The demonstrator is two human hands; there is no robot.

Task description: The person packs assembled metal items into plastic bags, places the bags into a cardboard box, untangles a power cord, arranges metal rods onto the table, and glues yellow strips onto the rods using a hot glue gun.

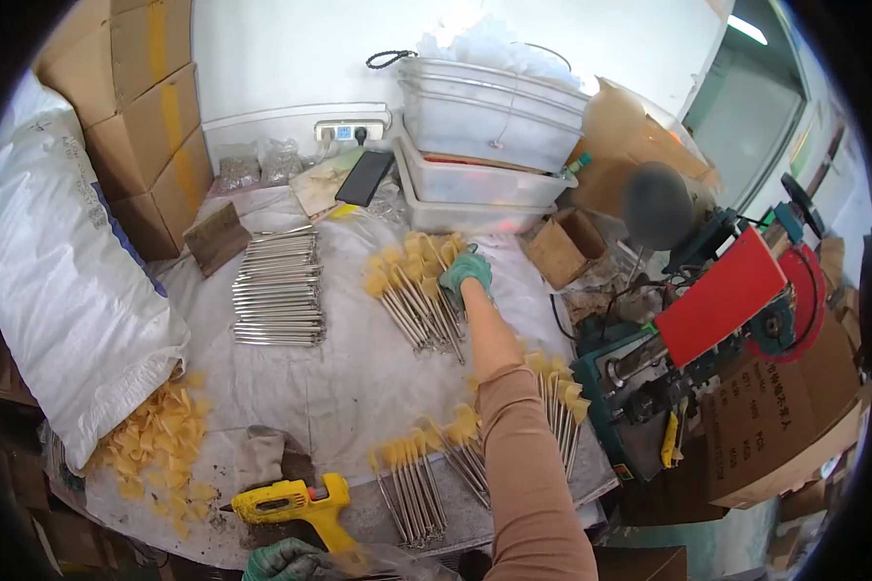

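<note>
My right hand [466, 272], in a green glove, reaches to the far middle of the table. Its fingers are closed at the edge of a pile of metal rods with yellow flap-like tips [412, 295], around what looks like one such rod. My left hand [286, 562], also gloved in green, is at the near edge, cut off by the frame. Its fingers are curled, and what they hold is hidden. Just beyond it lies a yellow glue gun [305, 505] with clear plastic by its handle. More tipped rods [417, 489] lie nearby, partly behind my right forearm.
Bare metal rods [279, 290] are stacked at the left. Loose yellow pieces [155, 436] spill beside a white sack [68, 261]. A phone [365, 177] and plastic bins [489, 126] stand at the back. A green machine with a red plate [722, 295] is on the right.
</note>
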